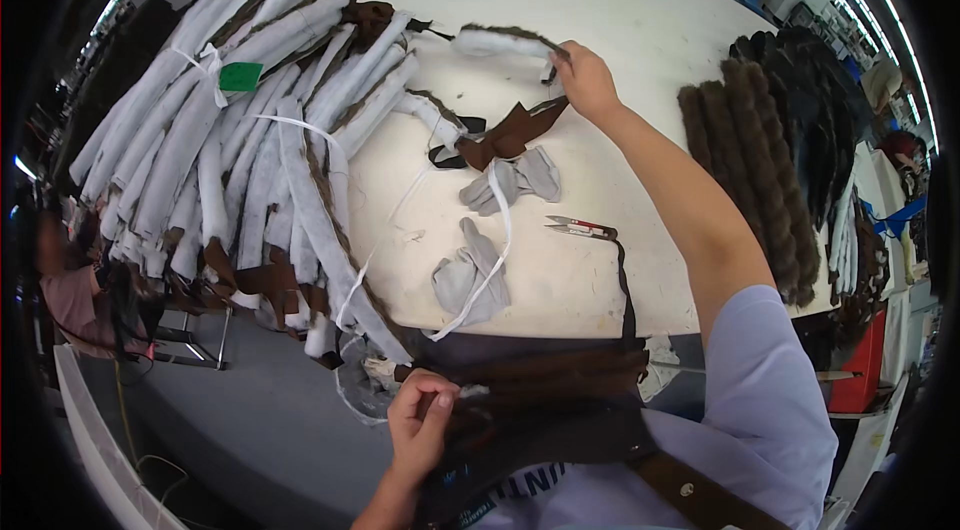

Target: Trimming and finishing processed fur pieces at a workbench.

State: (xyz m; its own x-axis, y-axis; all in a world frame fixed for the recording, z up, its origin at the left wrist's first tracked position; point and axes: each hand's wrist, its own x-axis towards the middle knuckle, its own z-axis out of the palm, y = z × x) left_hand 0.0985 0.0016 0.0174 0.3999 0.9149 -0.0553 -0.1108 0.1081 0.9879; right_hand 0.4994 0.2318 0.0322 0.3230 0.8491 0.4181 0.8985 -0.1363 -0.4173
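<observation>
Out across the table, my right hand (588,80) grips the end of a short fur strip with white backing (500,42). Close to my body, at the table's front edge, my left hand (418,420) is curled closed; a whitish wisp (472,391) shows by its fingertips, but what it pinches is unclear. Between the hands lie a brown fabric piece (512,134), two crumpled grey gloves (518,180) and a white tie band (503,230). Red-handled thread snips (585,227) on a black strap rest to their right. A long white-backed strip (325,210) slopes toward my left hand.
A big heap of white-backed fur strips (240,150), with a green tag (241,77), covers the left of the white table (600,0). Brown fur strips (750,160) and black furs (815,95) lie at right. Another person's sleeve (72,302) shows at far left.
</observation>
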